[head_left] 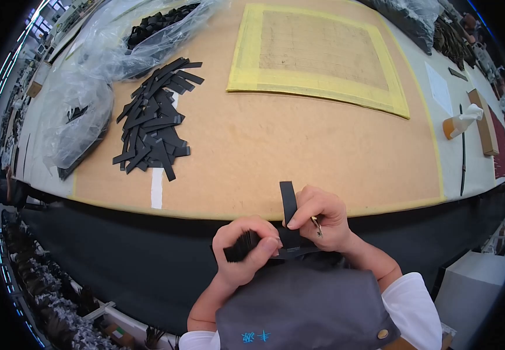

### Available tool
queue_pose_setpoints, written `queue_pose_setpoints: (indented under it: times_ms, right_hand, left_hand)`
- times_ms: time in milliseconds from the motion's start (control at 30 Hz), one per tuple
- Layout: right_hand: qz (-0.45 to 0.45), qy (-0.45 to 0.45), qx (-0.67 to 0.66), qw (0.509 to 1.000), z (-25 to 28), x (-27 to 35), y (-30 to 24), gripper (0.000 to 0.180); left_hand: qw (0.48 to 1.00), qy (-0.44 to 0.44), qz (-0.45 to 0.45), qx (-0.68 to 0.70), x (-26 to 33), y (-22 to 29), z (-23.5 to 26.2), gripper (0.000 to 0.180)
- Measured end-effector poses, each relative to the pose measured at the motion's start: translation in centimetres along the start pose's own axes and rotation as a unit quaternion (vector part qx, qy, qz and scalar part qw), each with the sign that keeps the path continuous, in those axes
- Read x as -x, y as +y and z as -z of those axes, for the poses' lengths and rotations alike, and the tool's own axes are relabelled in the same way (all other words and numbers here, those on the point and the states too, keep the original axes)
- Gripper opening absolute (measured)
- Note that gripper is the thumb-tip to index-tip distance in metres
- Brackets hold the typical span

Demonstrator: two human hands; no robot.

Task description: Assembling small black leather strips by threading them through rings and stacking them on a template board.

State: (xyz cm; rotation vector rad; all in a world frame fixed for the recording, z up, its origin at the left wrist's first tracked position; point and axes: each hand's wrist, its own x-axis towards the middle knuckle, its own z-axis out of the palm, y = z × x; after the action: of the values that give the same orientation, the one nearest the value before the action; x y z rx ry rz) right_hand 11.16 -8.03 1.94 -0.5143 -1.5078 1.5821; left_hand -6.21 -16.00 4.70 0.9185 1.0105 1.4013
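Observation:
My left hand (233, 234) is closed round a bundle of thin black strips (240, 247), whose edges show between its fingers and thumb. Close beside it, my right hand (330, 214) pinches one flat black strip (288, 197) that points up over the table's front edge. A small metal-tipped thing (317, 226) juts from between the right fingers; I cannot make out its kind. More black material lies just below the hands, partly hidden by them. To the left on the table rests a loose pile of black strips (154, 119).
Clear plastic bags (80, 105) with black pieces lie at the table's left. A yellow-taped board (316, 93) lies at the back. Farther right are a spray bottle (462, 121), a cardboard piece (483, 122) and a thin dark rod (463, 154). Black cloth (130, 256) hangs along the near edge.

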Motion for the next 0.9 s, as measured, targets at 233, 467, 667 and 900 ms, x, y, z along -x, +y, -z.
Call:
queue_pose_setpoints:
  times_ms: [233, 467, 667, 900]
  right_hand:
    - [0.06, -0.023, 0.082, 0.995, 0.4, -1.6, -1.0, 0.015]
    - [-0.116, 0.022, -0.019, 0.993, -0.7, -1.5, -2.2, 0.017]
    - [-0.168, 0.008, -0.071, 0.983, -0.8, 0.1, -2.3, 0.027]
    - [-0.03, 0.01, 0.133, 0.991, -1.4, 0.6, -2.5, 0.028]
  left_hand:
    - [0.984, 0.002, 0.149, 0.096, -0.2, 0.1, -0.3, 0.011]
    - [0.977, 0.116, 0.121, 0.129, -0.4, 0.2, -1.2, 0.01]
    - [0.974, 0.163, 0.075, 0.139, -1.0, 0.5, -1.2, 0.016]
    - [0.973, 0.193, 0.054, 0.113, -0.8, 0.5, -1.2, 0.017]
